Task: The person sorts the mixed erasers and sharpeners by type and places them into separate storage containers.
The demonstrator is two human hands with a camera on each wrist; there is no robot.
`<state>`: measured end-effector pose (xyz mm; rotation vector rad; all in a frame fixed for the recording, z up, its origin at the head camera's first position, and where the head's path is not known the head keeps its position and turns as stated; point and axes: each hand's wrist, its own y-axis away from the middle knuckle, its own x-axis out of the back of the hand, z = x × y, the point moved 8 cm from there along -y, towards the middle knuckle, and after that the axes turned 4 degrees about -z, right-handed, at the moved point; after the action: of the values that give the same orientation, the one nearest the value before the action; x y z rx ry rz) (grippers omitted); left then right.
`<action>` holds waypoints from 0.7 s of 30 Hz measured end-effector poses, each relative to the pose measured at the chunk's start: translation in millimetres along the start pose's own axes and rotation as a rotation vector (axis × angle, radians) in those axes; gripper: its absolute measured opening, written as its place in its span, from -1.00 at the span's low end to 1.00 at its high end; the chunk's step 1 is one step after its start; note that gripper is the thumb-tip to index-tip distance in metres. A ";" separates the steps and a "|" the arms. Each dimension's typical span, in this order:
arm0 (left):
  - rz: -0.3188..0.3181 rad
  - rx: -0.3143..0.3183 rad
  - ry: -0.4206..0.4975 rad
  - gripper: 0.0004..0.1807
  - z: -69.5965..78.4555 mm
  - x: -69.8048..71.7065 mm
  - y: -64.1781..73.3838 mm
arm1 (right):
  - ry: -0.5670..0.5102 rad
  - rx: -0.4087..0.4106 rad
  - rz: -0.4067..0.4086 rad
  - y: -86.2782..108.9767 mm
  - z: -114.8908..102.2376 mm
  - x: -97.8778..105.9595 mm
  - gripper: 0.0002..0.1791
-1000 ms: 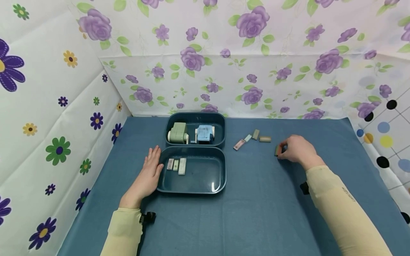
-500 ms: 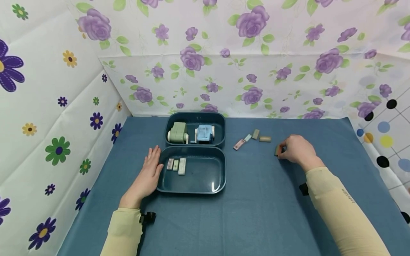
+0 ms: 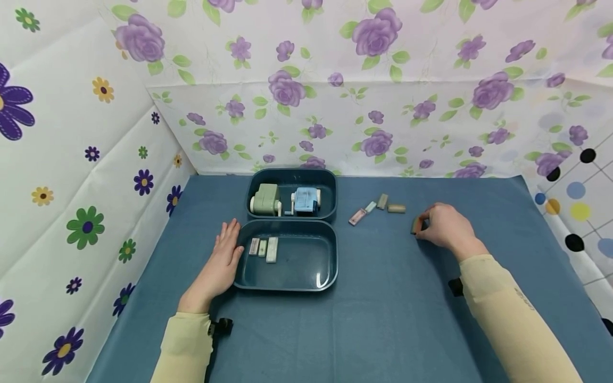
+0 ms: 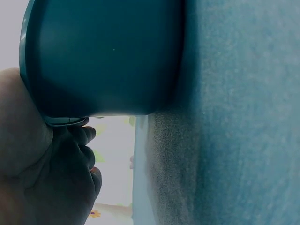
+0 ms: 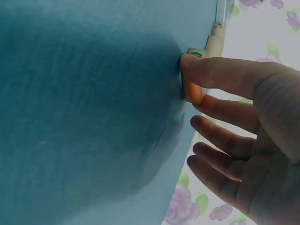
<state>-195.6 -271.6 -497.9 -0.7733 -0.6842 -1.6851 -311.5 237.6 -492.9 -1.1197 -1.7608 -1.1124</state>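
My right hand pinches a small tan eraser between thumb and index finger, at the tablecloth on the right. In the right wrist view this eraser shows a coloured mark at its top end, and the other fingers are away from it. My left hand rests against the left rim of the front blue tray, its fingers straight. In the left wrist view the hand lies at the rim of the tray. Three erasers lie in a row in that tray's back left part.
Behind it stands a second blue tray with a green crank pencil sharpener and a blue one. Several more erasers lie between the trays and my right hand: a pink one, a pale blue one and tan ones.
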 end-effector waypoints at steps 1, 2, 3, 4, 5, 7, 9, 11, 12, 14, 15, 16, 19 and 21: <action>-0.001 0.001 0.002 -0.33 0.0 0.0 0.2 | 0.002 0.004 0.006 0.7 0.5 -1.1 -0.65; -0.002 0.000 0.002 -0.33 0.0 0.1 0.3 | 0.002 0.009 0.016 1.6 1.1 -1.8 -0.61; -0.001 0.001 0.001 -0.33 0.1 0.3 0.4 | 0.005 0.012 0.025 2.3 1.8 -2.6 -0.59; 0.001 -0.001 0.000 -0.33 0.1 0.5 0.4 | 0.006 0.016 0.034 2.9 2.6 -3.0 -0.54; 0.003 -0.002 0.000 -0.33 0.1 0.8 0.4 | 0.004 0.019 0.043 3.2 3.8 -3.5 -0.52; 0.006 -0.001 0.000 -0.33 -0.1 1.1 0.4 | -0.003 0.023 0.052 4.3 5.2 -4.5 -0.49; 0.007 0.002 -0.001 -0.33 -0.5 1.1 0.3 | -0.009 0.028 0.056 5.4 5.7 -5.5 -0.46; 0.004 0.005 0.001 -0.33 -0.9 0.8 0.2 | -0.014 0.035 0.058 6.8 5.4 -6.6 -0.45; 0.002 0.006 0.001 -0.33 -0.8 0.6 0.1 | -0.017 0.039 0.059 7.8 4.5 -7.0 -0.45; 0.001 0.006 0.001 -0.33 -0.6 0.3 -0.2 | -0.022 0.044 0.064 9.8 2.8 -7.6 -0.44; 0.001 0.006 0.000 -0.33 -0.5 0.2 -0.3 | -0.024 0.047 0.068 10.8 1.9 -7.7 -0.44; 0.001 0.006 -0.002 -0.33 -0.4 0.2 -0.3 | -0.024 0.050 0.074 11.9 0.7 -7.6 -0.44; 0.003 0.002 -0.008 -0.33 0.5 0.5 -0.5 | -0.025 0.054 0.092 14.8 -2.0 -7.1 -0.44; 0.003 0.000 -0.011 -0.34 1.5 1.1 -0.7 | -0.029 0.055 0.100 16.4 -3.2 -7.2 -0.43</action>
<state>-196.3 -270.9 -496.2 -0.7843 -0.6902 -1.6796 -293.3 236.5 -493.9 -1.1828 -1.7276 -0.9864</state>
